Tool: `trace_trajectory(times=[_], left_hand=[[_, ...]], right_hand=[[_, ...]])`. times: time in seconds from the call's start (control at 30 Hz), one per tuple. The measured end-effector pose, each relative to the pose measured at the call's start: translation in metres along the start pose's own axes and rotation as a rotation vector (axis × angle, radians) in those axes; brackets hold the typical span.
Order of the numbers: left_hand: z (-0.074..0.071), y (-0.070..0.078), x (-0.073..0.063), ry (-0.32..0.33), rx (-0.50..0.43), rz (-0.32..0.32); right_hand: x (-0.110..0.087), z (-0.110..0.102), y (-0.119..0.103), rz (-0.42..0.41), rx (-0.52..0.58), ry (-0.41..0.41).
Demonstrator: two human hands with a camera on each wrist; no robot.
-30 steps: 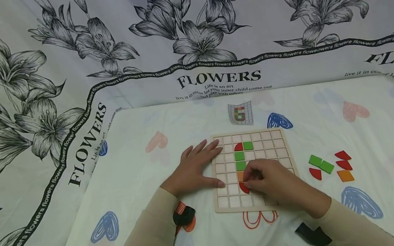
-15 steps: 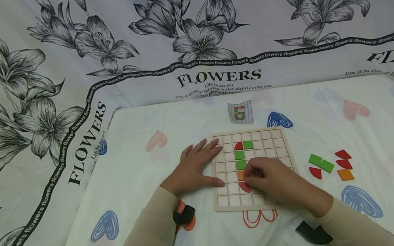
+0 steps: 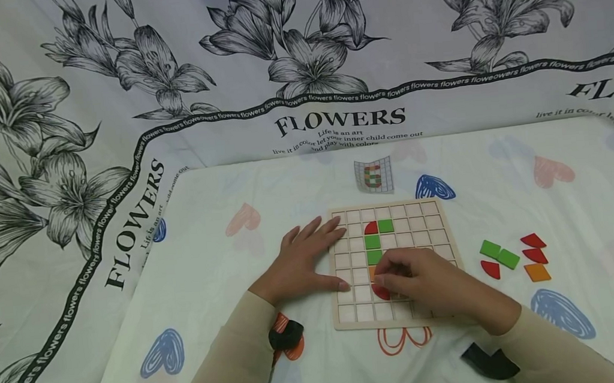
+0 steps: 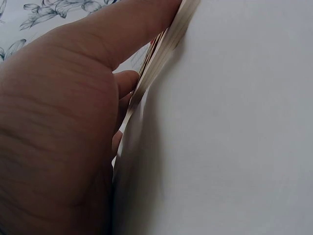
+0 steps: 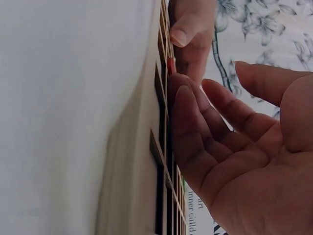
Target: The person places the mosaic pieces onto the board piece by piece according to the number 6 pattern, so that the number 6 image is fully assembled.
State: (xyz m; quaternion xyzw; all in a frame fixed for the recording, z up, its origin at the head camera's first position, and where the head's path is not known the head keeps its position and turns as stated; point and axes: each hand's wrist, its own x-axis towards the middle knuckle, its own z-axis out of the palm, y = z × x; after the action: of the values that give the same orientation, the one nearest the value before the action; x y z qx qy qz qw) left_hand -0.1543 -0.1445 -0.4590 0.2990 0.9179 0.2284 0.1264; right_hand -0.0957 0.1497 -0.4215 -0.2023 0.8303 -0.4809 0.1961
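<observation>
My left hand (image 3: 304, 264) rests on the left edge of a wooden grid board (image 3: 347, 314), fingers spread and thumb on the rim. Bent over the board, my right hand (image 3: 427, 278) touches a red quarter-round tile (image 3: 381, 292) with its fingertips. In the right wrist view the thumb stands apart from the bent fingers (image 5: 188, 112), and a red tile edge (image 5: 170, 66) shows at their tips. Above that tile lie an orange square tile (image 3: 372, 272), partly covered by the fingers, then green square tiles (image 3: 373, 250) and another red quarter-round tile (image 3: 371, 228).
Right of the board lie loose green tiles (image 3: 489, 249), red quarter-round tiles (image 3: 534, 256) and an orange tile (image 3: 538, 272). Behind the board lies a small gridded pattern card (image 3: 374, 176). A white cloth with printed hearts (image 3: 246, 218) covers the table; a flower-print cloth hangs behind.
My right fingertips have shifted slightly left and away from me, covering more of the orange tile. The left hand and the board stay in place.
</observation>
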Motion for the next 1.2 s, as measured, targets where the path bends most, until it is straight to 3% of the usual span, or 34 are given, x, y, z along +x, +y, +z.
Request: trace_trajectory(times=[0.23,0.57,1.2], left_hand=[[0.000,-0.001,0.000,-0.005,-0.005,-0.005],[0.001,-0.001,0.000,-0.008,0.004,-0.017],[0.002,0.000,-0.001,0.002,-0.018,-0.003]], right_hand=[[-0.002,-0.009,0.002,0.014,0.117,0.010],[-0.004,-0.025,0.006,-0.090,0.297,0.041],[-0.018,-0.062,0.002,-0.243,0.286,0.135]])
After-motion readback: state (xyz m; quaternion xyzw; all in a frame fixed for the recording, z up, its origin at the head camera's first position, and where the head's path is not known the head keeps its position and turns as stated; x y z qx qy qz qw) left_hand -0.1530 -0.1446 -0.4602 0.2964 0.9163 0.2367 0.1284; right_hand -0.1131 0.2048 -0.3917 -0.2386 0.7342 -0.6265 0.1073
